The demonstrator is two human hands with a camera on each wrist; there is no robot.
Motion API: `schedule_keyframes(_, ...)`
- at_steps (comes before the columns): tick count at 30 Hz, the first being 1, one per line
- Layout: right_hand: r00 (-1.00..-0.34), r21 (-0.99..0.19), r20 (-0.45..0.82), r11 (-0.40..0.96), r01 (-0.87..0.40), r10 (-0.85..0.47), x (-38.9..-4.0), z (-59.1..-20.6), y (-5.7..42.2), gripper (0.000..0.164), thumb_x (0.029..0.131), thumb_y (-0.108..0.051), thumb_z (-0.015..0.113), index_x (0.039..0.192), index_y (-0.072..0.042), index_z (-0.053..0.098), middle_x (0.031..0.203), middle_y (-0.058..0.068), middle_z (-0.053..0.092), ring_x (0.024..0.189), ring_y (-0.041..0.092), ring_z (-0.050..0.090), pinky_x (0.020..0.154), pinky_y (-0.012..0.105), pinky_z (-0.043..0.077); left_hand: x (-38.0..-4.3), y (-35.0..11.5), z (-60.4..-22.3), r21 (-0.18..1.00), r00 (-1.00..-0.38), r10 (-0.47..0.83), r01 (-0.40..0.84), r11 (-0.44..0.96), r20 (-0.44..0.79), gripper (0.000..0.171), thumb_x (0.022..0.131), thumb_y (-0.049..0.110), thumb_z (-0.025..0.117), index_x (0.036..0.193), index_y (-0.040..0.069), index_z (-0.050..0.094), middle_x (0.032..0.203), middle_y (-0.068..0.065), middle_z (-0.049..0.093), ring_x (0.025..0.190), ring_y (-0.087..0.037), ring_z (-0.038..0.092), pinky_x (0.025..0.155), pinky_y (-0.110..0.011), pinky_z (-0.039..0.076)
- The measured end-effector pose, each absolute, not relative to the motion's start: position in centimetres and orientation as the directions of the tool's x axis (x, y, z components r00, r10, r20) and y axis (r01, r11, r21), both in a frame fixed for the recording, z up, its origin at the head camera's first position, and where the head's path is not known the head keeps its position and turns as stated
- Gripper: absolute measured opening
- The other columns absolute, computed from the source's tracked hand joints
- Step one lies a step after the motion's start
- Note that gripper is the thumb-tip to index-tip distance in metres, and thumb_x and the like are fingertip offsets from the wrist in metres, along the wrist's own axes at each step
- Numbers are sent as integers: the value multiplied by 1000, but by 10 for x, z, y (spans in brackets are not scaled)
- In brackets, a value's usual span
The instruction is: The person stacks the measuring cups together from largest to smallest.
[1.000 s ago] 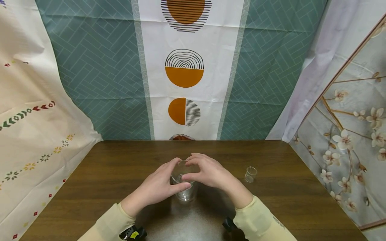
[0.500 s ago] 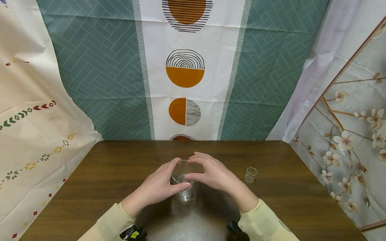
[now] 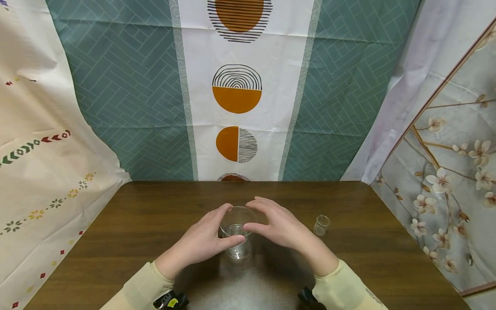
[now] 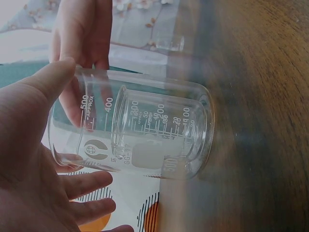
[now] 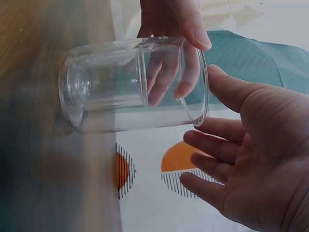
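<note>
A large clear glass beaker (image 3: 237,254) stands upright on the table, with printed volume marks showing in the left wrist view. Nested inside it is a smaller graduated beaker (image 4: 159,123). My left hand (image 3: 201,236) holds the large beaker near its rim, thumb on the near side and fingers round the far side. On the other side my right hand (image 3: 279,224) has its fingers spread and slightly bent, thumb and index fingertip right by the rim. In the right wrist view nothing lies in the right palm (image 5: 275,145).
A tiny glass beaker (image 3: 321,224) stands on the brown wooden table (image 3: 372,249), right of the right hand. Patterned cloth (image 3: 240,103) hangs behind the table's far edge, with more cloths at both sides. Dark straps circle both wrists.
My right hand has drawn back to the right from the large beaker's rim, its thumb no longer over the opening. The left hand and the beakers have stayed in place.
</note>
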State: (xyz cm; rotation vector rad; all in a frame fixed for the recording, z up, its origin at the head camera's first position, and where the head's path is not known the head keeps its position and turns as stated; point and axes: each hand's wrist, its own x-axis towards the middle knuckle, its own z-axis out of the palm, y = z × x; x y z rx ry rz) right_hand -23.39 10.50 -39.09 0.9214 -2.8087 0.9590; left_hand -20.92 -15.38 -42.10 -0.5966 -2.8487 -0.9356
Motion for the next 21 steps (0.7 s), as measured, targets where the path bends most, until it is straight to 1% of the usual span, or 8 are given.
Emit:
schedule_keyframes(4,-824,-530,221,645,-550,-521,-233,-394,110,65,103,-49,79,156,-15,63,167,6,52,159,28,41,123,59,38,-209,-154,-421,553,-920,338,390,736,199,90,91,73,79,156,17,51,150,-5,62,129,-25,62,92,-55,57)
schedule_keyframes(9,-822,-505,241,657,-561,-517,-232,-397,117,66,104,-50,76,159,-17,60,169,1,51,161,25,38,123,60,38,-209,-154,-421,555,-917,344,398,731,204,87,92,72,79,154,18,52,150,-8,63,130,-27,62,93,-56,57)
schedule_keyframes(14,-816,-467,261,673,-574,-515,-231,-400,124,66,106,-52,73,160,-17,59,170,0,49,163,24,35,121,62,39,-209,-154,-422,549,-918,342,396,736,203,88,92,72,79,155,17,51,152,-7,63,135,-28,61,96,-59,56)
schedule_keyframes(18,-815,-432,271,692,-579,-513,-232,-402,128,68,105,-53,74,160,-16,58,170,0,48,164,25,33,120,62,41,-209,-154,-422,548,-917,343,398,736,205,91,92,73,78,157,15,50,153,-7,62,136,-29,60,98,-59,56)
schedule_keyframes(21,-811,-411,279,699,-585,-514,-232,-403,132,69,104,-52,75,161,-15,58,171,2,47,164,26,32,120,62,42,-210,-154,-423,544,-912,350,410,732,216,90,92,73,78,156,16,51,151,-6,63,134,-29,61,97,-58,56)
